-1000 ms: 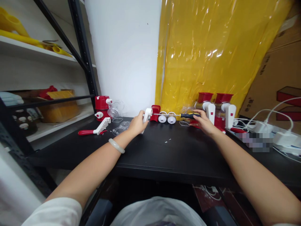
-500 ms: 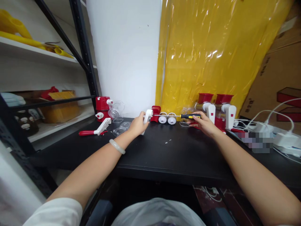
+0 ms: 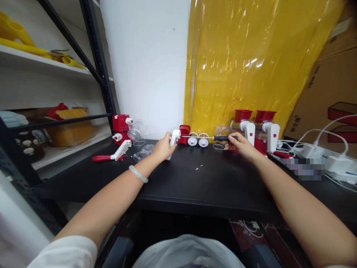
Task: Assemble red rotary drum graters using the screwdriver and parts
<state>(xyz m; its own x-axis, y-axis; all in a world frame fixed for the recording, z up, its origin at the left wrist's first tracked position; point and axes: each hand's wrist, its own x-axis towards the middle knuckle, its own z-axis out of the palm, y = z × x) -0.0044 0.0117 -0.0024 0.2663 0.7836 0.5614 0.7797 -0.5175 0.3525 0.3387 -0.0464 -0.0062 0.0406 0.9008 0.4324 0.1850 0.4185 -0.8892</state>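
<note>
My left hand (image 3: 164,146) is closed round a white plastic part (image 3: 175,136) above the black table. My right hand (image 3: 240,144) grips the handle end of a black and yellow screwdriver (image 3: 221,138). The screwdriver lies level, and its long shaft reaches left to the white part's round end. Behind the shaft are a red part (image 3: 184,134) and two round white parts (image 3: 203,141). Whether the tip sits in a screw is too small to tell.
On the left of the table (image 3: 178,186) are a red housing (image 3: 121,128), clear plastic pieces (image 3: 137,129) and a red-handled white part (image 3: 112,156). Two red and white devices (image 3: 272,130) stand right, beside white cables and plugs (image 3: 340,163). A black-framed shelf (image 3: 96,48) rises at left.
The screwdriver handle has turned, showing less yellow, and the fingers of my right hand have shifted on it. My left hand and the white part hold nearly the same place.
</note>
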